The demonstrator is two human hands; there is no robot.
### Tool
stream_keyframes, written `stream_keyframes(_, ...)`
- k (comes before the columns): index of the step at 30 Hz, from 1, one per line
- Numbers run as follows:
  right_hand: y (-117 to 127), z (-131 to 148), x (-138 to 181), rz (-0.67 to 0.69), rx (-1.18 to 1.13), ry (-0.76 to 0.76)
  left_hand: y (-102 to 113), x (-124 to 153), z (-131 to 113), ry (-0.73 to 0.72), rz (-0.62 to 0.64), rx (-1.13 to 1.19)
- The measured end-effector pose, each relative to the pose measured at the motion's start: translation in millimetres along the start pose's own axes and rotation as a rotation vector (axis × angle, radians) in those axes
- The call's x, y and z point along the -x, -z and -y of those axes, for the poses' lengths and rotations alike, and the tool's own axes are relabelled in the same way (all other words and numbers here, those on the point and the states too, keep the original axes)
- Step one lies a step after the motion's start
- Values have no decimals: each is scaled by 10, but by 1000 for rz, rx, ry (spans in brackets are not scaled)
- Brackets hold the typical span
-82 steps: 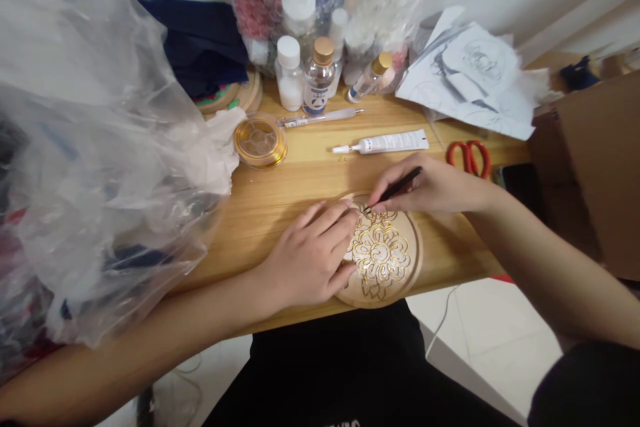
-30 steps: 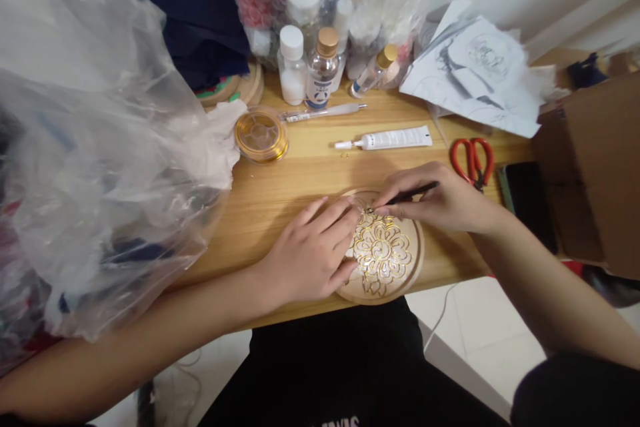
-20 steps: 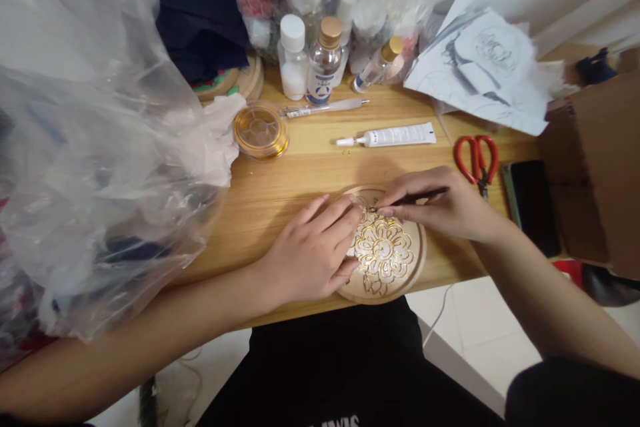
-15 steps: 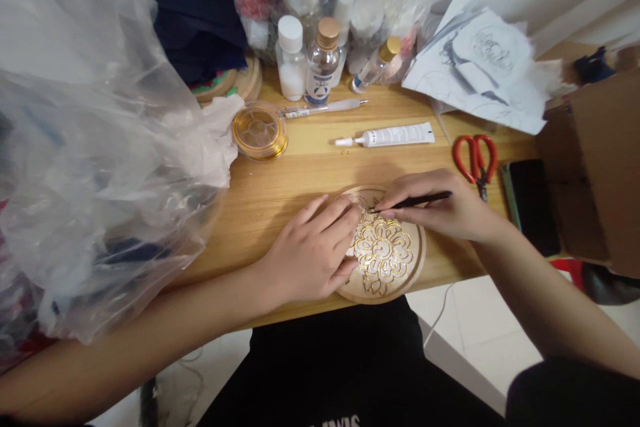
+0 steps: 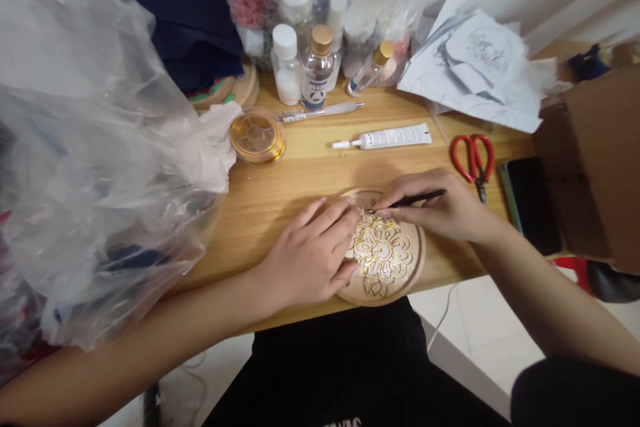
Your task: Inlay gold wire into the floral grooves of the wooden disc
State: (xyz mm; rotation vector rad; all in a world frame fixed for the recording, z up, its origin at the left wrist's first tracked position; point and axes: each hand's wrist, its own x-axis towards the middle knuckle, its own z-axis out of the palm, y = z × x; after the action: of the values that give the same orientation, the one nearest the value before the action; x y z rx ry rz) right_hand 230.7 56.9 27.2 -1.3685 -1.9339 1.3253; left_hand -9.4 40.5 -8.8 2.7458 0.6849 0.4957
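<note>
head view: i judge the flower [image 5: 383, 251] outlined, the board's [image 5: 418, 270] top unfinished, right hand [image 5: 436, 203] pinching black tool [image 5: 417, 198], left hand [image 5: 313, 253] loosely spread.

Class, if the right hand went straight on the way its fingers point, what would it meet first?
Likely the left hand, just past the tip of the held black tool; depth is unclear, so the wooden board could come first.

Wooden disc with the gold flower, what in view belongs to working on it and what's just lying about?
Belongs to the job:
wooden disc, under the left hand
black tool, in the right hand
probably gold wire spool, white tube, red-handled pliers

Seemingly just lying about:
phone
pen
navy cloth
plastic bag
cardboard box
</note>
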Motion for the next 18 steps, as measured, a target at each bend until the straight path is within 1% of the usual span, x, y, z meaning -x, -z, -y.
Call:
stream_keyframes(10, -158, 45, 89, -163, 11, -77, 0, 0, -1, 2, 7, 1)
stream_keyframes(13, -203, 61, 116, -222, 42, -60, 6, -1, 0, 2, 14, 8)
stream_keyframes(18, -215, 49, 129, -221, 26, -42, 25, -9, 13, -6, 28, 35)
